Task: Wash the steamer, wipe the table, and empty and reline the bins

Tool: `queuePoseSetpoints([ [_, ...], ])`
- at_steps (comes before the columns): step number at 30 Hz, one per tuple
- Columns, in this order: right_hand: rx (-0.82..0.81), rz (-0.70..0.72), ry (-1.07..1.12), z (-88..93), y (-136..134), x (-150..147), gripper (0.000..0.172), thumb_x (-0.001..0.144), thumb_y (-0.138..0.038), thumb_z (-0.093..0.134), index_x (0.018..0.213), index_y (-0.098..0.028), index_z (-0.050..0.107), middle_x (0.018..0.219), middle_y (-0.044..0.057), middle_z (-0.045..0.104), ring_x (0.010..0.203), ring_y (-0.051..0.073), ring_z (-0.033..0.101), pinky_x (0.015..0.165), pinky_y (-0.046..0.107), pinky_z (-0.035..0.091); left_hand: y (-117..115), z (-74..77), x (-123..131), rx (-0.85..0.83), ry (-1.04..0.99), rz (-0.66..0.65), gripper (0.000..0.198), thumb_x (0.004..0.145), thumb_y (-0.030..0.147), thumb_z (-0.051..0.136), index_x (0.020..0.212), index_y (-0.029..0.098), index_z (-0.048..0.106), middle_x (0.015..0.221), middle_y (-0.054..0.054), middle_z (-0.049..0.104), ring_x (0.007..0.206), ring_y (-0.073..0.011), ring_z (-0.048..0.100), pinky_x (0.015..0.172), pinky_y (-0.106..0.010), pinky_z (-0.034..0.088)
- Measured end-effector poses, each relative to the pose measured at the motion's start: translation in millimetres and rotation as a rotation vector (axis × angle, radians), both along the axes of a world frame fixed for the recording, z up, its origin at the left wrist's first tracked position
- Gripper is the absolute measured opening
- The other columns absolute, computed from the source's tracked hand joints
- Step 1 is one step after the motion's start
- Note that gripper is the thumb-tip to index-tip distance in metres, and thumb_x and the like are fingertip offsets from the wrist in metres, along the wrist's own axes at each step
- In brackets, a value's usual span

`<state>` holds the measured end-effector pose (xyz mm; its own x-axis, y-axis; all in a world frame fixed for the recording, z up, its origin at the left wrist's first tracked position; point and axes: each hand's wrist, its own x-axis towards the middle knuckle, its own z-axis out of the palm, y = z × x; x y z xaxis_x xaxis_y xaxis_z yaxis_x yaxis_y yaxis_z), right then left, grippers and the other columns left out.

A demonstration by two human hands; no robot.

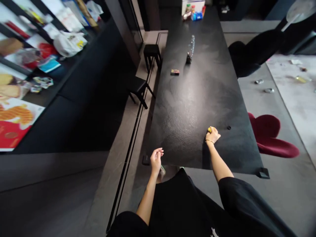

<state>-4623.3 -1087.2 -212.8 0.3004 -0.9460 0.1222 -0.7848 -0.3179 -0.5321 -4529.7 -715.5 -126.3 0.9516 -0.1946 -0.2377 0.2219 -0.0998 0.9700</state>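
Observation:
My right hand [212,135] rests on the near end of a long black table [195,98], its fingers closed around a small yellow object [209,129] that I cannot name. A thin bracelet sits on that wrist. My left hand [156,159] hangs in the air just off the table's near left corner, fingers loosely curled and apart, holding nothing. A small dark round spot [228,127] lies on the table just right of my right hand.
Farther along the table lie a small box [175,71], a clear bottle [190,49] and packages [194,11] at the far end. Two black stools [139,87] stand on the left. A red chair [270,135] sits on the right. Shelves with goods [32,56] line the left wall.

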Motion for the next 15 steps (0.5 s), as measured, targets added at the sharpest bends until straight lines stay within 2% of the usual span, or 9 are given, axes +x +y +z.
queuePoseSetpoints([
  [2,-0.024,0.251,-0.039,-5.2,55.3,42.0,0.044,0.070,-0.009,0.050,0.107,-0.019,0.072,0.124,0.011,0.061,0.095,0.022,0.049,0.086,0.037,0.033,3.7,-3.6,3.3,-0.019,0.024,0.007,0.030,0.080,0.040,0.063,0.093,0.013,0.068,0.085,-0.008,0.070,0.073,-0.0152,0.065,0.071,-0.030,0.055],
  [5,-0.052,0.672,-0.095,-14.3,171.5,92.9,0.044,0.078,-0.006,0.048,0.111,-0.024,0.071,0.125,0.007,0.062,0.095,0.020,0.048,0.086,0.034,0.035,18.2,-11.0,21.9,-0.044,0.045,-0.044,0.031,0.081,0.041,0.063,0.093,0.013,0.068,0.085,-0.009,0.070,0.072,-0.0150,0.065,0.071,-0.030,0.055],
  [7,-0.070,0.816,-0.114,-19.2,233.4,121.4,0.045,0.083,-0.006,0.045,0.115,-0.026,0.069,0.127,0.006,0.061,0.096,0.020,0.047,0.086,0.032,0.036,35.6,-16.0,44.7,-0.050,0.048,-0.073,0.031,0.082,0.042,0.062,0.093,0.013,0.068,0.084,-0.009,0.070,0.071,-0.0146,0.065,0.071,-0.030,0.054],
  [8,-0.080,0.846,-0.118,-21.1,253.0,136.4,0.044,0.085,-0.007,0.044,0.117,-0.026,0.068,0.128,0.006,0.061,0.096,0.021,0.047,0.087,0.032,0.036,46.6,-18.2,59.2,-0.053,0.046,-0.076,0.031,0.083,0.042,0.061,0.094,0.013,0.068,0.085,-0.009,0.070,0.071,-0.0145,0.065,0.071,-0.029,0.054],
  [10,-0.097,0.833,-0.109,-23.7,267.7,170.5,0.043,0.087,-0.008,0.043,0.118,-0.026,0.068,0.129,0.007,0.060,0.097,0.021,0.047,0.088,0.033,0.036,71.9,-21.5,93.5,-0.060,0.040,-0.081,0.030,0.084,0.041,0.060,0.094,0.013,0.068,0.085,-0.009,0.070,0.072,-0.0146,0.065,0.071,-0.029,0.054],
  [15,-0.095,0.566,-0.027,-21.0,234.3,262.0,0.038,0.087,-0.013,0.045,0.116,-0.022,0.068,0.124,0.011,0.062,0.097,0.021,0.051,0.088,0.035,0.034,142.2,-16.0,194.9,-0.070,0.035,-0.137,0.026,0.085,0.038,0.059,0.094,0.015,0.068,0.087,-0.008,0.069,0.076,-0.0146,0.064,0.073,-0.028,0.053],
])
